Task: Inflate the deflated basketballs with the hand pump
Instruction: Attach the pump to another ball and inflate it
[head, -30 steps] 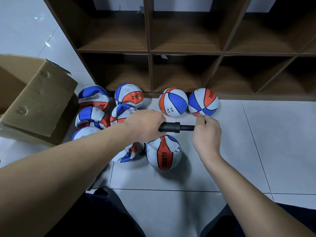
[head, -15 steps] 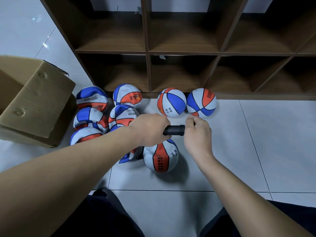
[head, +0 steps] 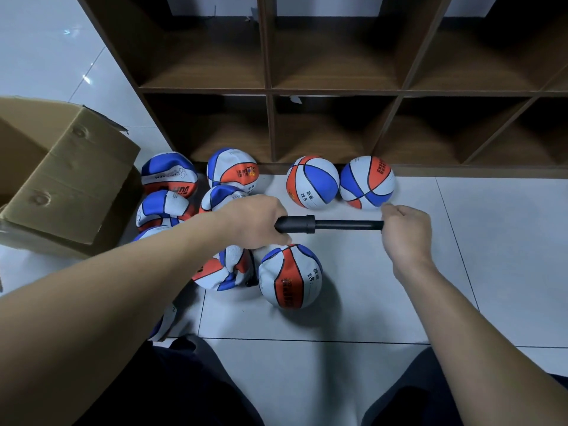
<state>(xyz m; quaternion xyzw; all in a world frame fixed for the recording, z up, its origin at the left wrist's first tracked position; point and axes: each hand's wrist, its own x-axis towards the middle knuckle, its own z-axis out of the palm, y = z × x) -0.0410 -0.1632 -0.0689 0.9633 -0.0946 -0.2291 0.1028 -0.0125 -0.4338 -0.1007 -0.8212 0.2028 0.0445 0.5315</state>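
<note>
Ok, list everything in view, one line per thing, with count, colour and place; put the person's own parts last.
round basketballs: three, blue, white and orange; two by the shelf base, one nearer on the floor.
limp basketballs: at least six, same colours, bunched on the floor left of the round ones, partly hidden by the left arm.
hand pump: one, black, held level above the balls, rod drawn out to the right.
cardboard box: one, brown, open, far left on the floor.
cubby shelf: one, dark brown wood, along the back.
floor: pale tiles.
left hand: grips the pump barrel.
right hand: grips the pump's rod end.
legs: dark trousers, bottom edge.
</note>
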